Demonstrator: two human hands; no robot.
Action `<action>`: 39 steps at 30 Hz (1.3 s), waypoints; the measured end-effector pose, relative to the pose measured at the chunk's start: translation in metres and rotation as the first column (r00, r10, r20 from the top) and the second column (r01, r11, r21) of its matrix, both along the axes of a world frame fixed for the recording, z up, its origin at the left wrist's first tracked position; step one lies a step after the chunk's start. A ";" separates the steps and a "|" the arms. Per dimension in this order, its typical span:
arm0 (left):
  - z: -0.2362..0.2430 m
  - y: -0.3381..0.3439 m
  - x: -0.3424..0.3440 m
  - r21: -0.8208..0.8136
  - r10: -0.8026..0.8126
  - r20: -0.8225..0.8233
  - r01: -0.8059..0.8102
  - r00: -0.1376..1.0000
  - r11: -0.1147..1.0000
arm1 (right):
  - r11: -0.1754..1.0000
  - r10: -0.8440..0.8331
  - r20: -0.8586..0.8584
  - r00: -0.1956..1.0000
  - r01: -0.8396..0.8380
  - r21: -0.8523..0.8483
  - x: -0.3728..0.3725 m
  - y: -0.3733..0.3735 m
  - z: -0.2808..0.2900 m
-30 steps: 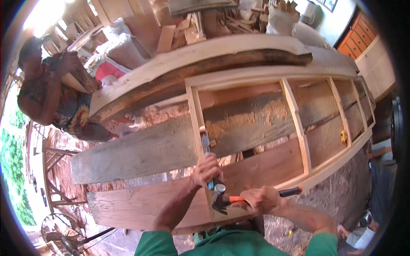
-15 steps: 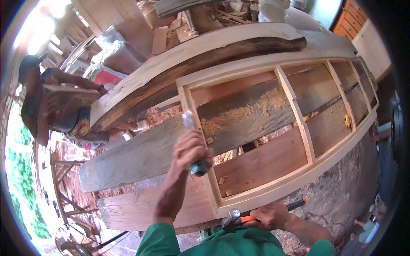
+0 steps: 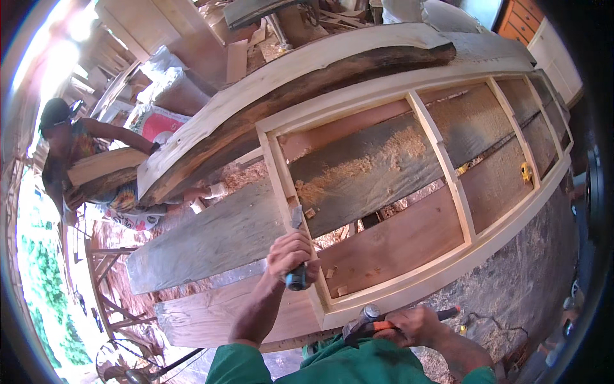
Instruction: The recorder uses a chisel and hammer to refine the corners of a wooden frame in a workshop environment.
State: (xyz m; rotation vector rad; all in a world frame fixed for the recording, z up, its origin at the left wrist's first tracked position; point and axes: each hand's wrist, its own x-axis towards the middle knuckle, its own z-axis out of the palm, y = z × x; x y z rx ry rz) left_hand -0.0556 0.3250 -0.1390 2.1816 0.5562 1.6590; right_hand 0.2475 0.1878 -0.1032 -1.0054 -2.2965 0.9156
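Left hand (image 3: 292, 254) raised, right hand (image 3: 412, 325) low, both fisted

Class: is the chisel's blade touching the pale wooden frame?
Touching. The head view shows the chisel, gripped by the left hand, with its blade tip set against the frame.

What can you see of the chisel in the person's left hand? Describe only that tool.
The chisel has a flat grey metal blade and a dark blue-grey handle whose rounded butt end sticks out below the fist. The left hand wraps its fingers around the handle. The tool stands steeply, blade pointing away from the person, its tip set against the pale end rail of the wooden frame. Pale chips lie close by. The cutting edge itself is too small to judge.
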 end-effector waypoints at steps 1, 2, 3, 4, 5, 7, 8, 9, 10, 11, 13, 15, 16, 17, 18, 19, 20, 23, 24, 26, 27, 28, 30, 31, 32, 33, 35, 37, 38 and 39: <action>-0.004 0.002 -0.001 0.045 -0.008 -0.063 0.011 0.998 0.999 | 0.996 0.010 -0.010 1.000 -0.009 0.084 -0.002 0.007 0.002; -0.008 0.001 -0.002 0.047 0.005 -0.058 -0.002 0.998 0.999 | 0.996 0.023 -0.004 1.000 -0.022 0.085 -0.003 0.009 0.004; -0.011 0.001 -0.001 0.044 -0.010 -0.071 0.013 0.997 0.999 | 0.998 0.015 0.016 1.000 -0.016 0.058 -0.001 0.010 0.008; -0.014 0.000 0.000 0.041 -0.025 -0.083 0.029 0.996 0.999 | 0.999 0.008 0.037 0.999 -0.009 0.031 0.000 0.011 0.011; -0.009 0.001 0.001 0.062 -0.028 -0.097 0.034 0.995 0.997 | 0.999 0.024 0.040 0.999 -0.025 0.032 -0.001 0.010 0.011; -0.010 0.002 0.004 0.073 -0.029 -0.094 0.036 0.995 0.997 | 0.999 -0.044 0.009 0.999 0.044 -0.024 -0.002 0.007 0.010; -0.010 0.001 0.002 0.082 -0.046 -0.099 0.054 0.994 0.995 | 0.999 -0.028 0.007 1.000 0.029 -0.023 -0.003 0.011 0.011; -0.012 -0.003 -0.002 0.057 -0.032 -0.149 0.041 0.988 0.997 | 1.000 -0.008 0.016 1.000 0.009 -0.027 -0.003 0.013 0.013; -0.012 -0.005 -0.005 0.058 -0.017 -0.152 0.026 0.988 0.998 | 0.999 0.012 0.025 1.000 -0.011 -0.030 -0.003 0.016 0.014; -0.011 -0.004 -0.005 0.029 -0.004 -0.144 0.009 0.990 1.000 | 0.999 0.022 0.027 0.999 -0.021 -0.029 -0.004 0.020 0.018; -0.009 -0.004 -0.006 -0.015 0.023 -0.112 -0.025 0.993 1.000 | 0.999 0.023 0.011 1.000 -0.023 0.036 -0.008 0.028 0.023; -0.008 -0.006 -0.004 -0.043 0.040 -0.069 -0.043 0.997 0.998 | 0.999 0.035 0.011 0.999 -0.036 0.019 -0.004 0.032 0.026; -0.008 -0.008 -0.004 -0.074 0.051 -0.034 -0.054 0.998 0.996 | 0.999 0.042 0.004 0.999 -0.042 -0.001 -0.002 0.034 0.028; -0.012 -0.010 -0.003 -0.071 0.060 -0.031 -0.062 0.998 0.996 | 0.999 0.051 0.006 0.999 -0.051 0.001 -0.006 0.036 0.029; -0.019 -0.011 0.000 -0.033 0.065 0.003 -0.065 0.998 0.997 | 0.996 0.049 -0.114 0.992 -0.039 0.086 -0.012 0.038 0.032; -0.020 -0.013 0.001 0.005 0.070 0.033 -0.070 0.997 0.998 | 0.986 0.058 -0.236 0.970 -0.019 0.166 -0.022 0.040 0.035; -0.021 -0.016 0.003 0.008 0.078 0.032 -0.079 0.996 0.997 | 0.985 0.068 -0.237 0.969 -0.027 0.169 -0.031 0.045 0.042; -0.022 -0.016 0.006 -0.022 0.117 0.030 -0.117 0.993 0.993 | 0.882 0.301 0.020 0.953 -0.286 0.374 -0.051 0.058 0.045; -0.024 -0.014 0.004 -0.017 0.117 0.037 -0.116 0.992 0.993 | 0.929 0.260 0.190 0.947 -0.299 0.218 -0.054 0.063 0.033; -0.030 -0.008 -0.003 -0.042 -0.024 -0.035 0.022 0.999 0.999 | 0.981 0.082 0.188 0.979 -0.113 0.159 -0.069 0.071 0.025; -0.030 -0.016 0.003 -0.042 0.029 0.016 -0.028 0.999 0.999 | 0.980 0.085 0.189 0.978 -0.117 0.164 -0.068 0.068 0.030; -0.031 -0.014 0.002 -0.038 0.031 0.016 -0.031 0.999 0.999 | 0.947 0.196 0.126 0.972 -0.221 0.234 -0.065 0.062 0.040; -0.024 -0.011 0.003 -0.019 0.102 0.017 -0.102 0.995 0.995 | 0.901 0.300 0.078 0.951 -0.310 0.304 -0.060 0.052 0.045; -0.025 -0.012 0.005 -0.018 0.098 0.020 -0.097 0.995 0.995 | 0.897 0.324 0.042 0.945 -0.321 0.303 -0.057 0.051 0.039; -0.028 -0.010 0.005 -0.004 0.082 0.018 -0.082 0.996 0.997 | 0.893 0.344 0.002 0.939 -0.328 0.309 -0.056 0.052 0.028; -0.032 -0.008 0.006 0.012 0.065 0.021 -0.065 0.998 0.998 | 0.962 0.271 0.207 0.940 -0.257 -0.091 -0.063 0.060 0.011; -0.036 -0.008 0.006 0.026 0.050 -0.012 -0.049 0.999 0.998 | 0.975 0.197 0.209 0.958 -0.213 0.057 -0.069 0.059 0.013; -0.036 -0.003 0.001 0.010 0.029 -0.040 -0.029 0.999 1.000 | 0.951 0.218 0.156 0.963 -0.246 0.189 -0.064 0.052 0.013; -0.035 -0.003 0.001 0.012 0.037 -0.048 -0.037 0.998 0.999 | 0.948 0.225 0.148 0.963 -0.252 0.193 -0.063 0.052 0.020; -0.034 -0.003 0.001 0.028 0.037 -0.055 -0.036 0.998 0.999 | 0.919 0.288 0.116 0.951 -0.308 0.244 -0.063 0.049 0.034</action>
